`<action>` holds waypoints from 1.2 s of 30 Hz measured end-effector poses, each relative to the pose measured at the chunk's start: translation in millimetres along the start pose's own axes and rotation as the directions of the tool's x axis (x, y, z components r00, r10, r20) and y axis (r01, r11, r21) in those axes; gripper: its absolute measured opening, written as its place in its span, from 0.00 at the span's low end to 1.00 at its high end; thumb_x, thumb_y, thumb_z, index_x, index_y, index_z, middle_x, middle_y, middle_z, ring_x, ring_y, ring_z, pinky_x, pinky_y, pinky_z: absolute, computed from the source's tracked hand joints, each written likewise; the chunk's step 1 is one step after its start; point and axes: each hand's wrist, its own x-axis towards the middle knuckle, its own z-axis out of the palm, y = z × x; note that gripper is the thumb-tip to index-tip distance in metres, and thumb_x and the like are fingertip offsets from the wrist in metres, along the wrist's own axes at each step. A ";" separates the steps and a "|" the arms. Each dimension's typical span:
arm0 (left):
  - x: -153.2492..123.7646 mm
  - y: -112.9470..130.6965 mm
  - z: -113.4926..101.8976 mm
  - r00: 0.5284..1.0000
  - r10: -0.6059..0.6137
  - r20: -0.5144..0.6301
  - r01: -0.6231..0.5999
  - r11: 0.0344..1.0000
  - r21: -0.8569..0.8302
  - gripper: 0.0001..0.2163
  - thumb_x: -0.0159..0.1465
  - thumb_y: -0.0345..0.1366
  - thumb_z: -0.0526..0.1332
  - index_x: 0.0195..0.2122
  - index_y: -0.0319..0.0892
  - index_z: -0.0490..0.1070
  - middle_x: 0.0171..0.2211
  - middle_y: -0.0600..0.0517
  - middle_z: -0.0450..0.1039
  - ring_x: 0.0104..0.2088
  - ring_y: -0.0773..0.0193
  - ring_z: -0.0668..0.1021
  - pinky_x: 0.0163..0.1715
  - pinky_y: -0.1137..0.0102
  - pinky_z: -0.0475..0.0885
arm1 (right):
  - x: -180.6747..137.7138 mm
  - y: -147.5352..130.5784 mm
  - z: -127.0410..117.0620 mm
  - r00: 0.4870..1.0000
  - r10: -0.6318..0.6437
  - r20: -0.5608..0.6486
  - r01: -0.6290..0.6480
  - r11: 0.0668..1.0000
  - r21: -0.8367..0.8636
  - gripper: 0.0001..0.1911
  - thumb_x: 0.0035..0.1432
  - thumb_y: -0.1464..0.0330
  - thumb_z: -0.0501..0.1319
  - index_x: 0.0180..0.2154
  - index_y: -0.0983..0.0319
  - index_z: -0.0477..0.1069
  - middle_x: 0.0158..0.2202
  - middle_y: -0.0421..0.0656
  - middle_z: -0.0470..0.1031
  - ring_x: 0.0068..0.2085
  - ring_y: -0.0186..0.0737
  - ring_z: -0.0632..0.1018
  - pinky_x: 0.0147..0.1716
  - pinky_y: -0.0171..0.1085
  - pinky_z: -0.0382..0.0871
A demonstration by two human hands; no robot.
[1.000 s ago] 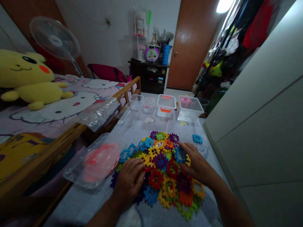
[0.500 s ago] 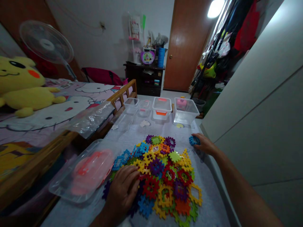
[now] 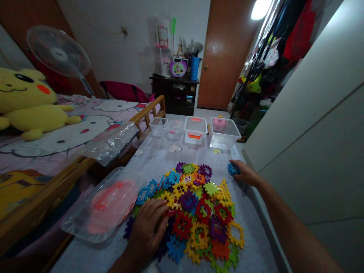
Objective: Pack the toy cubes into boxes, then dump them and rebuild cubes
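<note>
A heap of colourful plastic interlocking tiles (image 3: pixel 189 201) with notched edges and window cut-outs lies on the cloth-covered table. My left hand (image 3: pixel 152 223) rests on the heap's left side, palm down and fingers slightly curved, the thumb apart. Nothing shows in its grasp, though its underside is hidden. Out at the table's right edge, my right hand (image 3: pixel 245 172) pinches a small bunch of blue interlocking tiles (image 3: pixel 233 169) between thumb and fingers. How many are in the bunch I cannot tell.
Clear plastic boxes (image 3: pixel 224 137) line the table's far end, one with an orange-latched lid (image 3: pixel 194 135). At the left edge lie clear and pink-orange lids (image 3: pixel 112 206). A wooden bed rail (image 3: pixel 82 170) borders the left side; a white cabinet (image 3: pixel 313 151) stands close on the right.
Both hands keep the same places, and the blue tiles stay in my right hand. The whole view has shifted very slightly.
</note>
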 end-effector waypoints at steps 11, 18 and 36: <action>0.3 1.7 -0.2 1.000 0.001 -0.025 -0.001 1.000 0.002 0.10 0.66 0.32 0.58 0.48 0.44 0.71 0.47 0.48 0.76 0.49 0.58 0.76 0.53 0.60 0.70 | 6.6 -3.0 -7.9 0.998 0.068 0.011 -0.067 0.994 -0.088 0.37 0.40 0.71 0.65 0.57 0.63 0.69 0.55 0.54 0.72 0.56 0.59 0.73 0.57 0.53 0.66; 1.0 2.1 -1.0 1.000 -0.006 -0.015 0.006 1.000 0.010 0.10 0.66 0.33 0.58 0.48 0.44 0.72 0.46 0.48 0.76 0.49 0.58 0.76 0.51 0.61 0.71 | 1.6 -66.4 0.2 0.992 -0.108 -0.062 0.110 0.993 0.039 0.33 0.55 0.65 0.62 0.62 0.57 0.62 0.62 0.50 0.66 0.63 0.51 0.67 0.62 0.51 0.60; 0.6 3.3 -1.7 0.999 -0.011 -0.032 0.012 0.999 0.039 0.11 0.65 0.32 0.58 0.48 0.45 0.72 0.46 0.48 0.77 0.48 0.58 0.77 0.52 0.60 0.72 | 11.0 -106.3 49.9 0.988 0.048 -0.148 -0.008 0.966 0.258 0.19 0.62 0.68 0.50 0.48 0.60 0.76 0.42 0.46 0.82 0.42 0.43 0.81 0.45 0.41 0.74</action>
